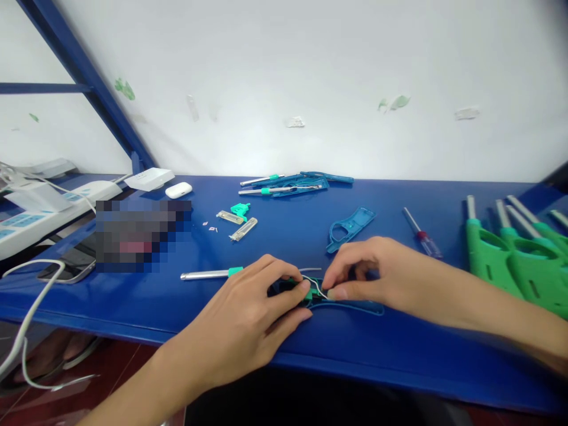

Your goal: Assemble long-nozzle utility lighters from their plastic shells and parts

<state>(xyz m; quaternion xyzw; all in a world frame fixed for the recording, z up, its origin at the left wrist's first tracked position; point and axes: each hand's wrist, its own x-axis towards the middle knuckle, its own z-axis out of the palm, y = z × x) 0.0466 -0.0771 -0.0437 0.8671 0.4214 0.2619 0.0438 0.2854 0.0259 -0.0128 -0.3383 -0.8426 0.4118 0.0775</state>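
Flat blue bench (284,236) carries long blue plastic shell (364,307) near front edge, metal-shafted screwdriver (428,243), oval white plastic case (178,190).

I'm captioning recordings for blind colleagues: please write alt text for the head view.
The left hand steadies an open blue casing on a blue table while the right hand pinches a white wire. A screwdriver and green lighters lie to the right, with other casing pieces behind.
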